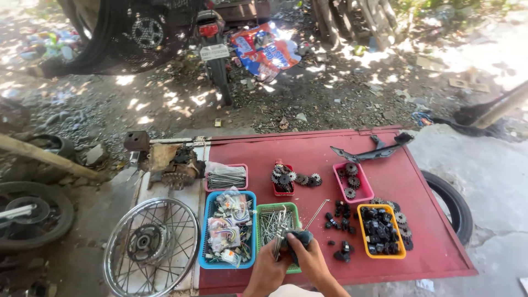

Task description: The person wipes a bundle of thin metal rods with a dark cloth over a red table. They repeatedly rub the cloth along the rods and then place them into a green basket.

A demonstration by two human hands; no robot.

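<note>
- Outdoors, on stony ground with sun and shade, a red worktop [385, 187] carries small baskets of parts.
- Both arms come in from the bottom edge and meet over the green basket [264, 212], which is full of thin metal spokes.
- The left hand [268, 268] is bent in toward the middle. Its fingers are curled tight around a bunch of spokes [279, 234] that sticks up over the green basket.
- The right hand [311, 259] is just beside the left one. Its fingers are closed around a dark rag [300, 239] that touches the bunch of spokes.
- A blue basket [204, 231] of wires and plugs is just left of the green one.
- A yellow basket [381, 208] of dark parts is well to the right, with loose black bits near it.
- Two pink baskets sit farther back; one [335, 175] holds gears.
- A spoked wheel [151, 247] lies left of the worktop.
- A motorbike [215, 49] stands far behind.
</note>
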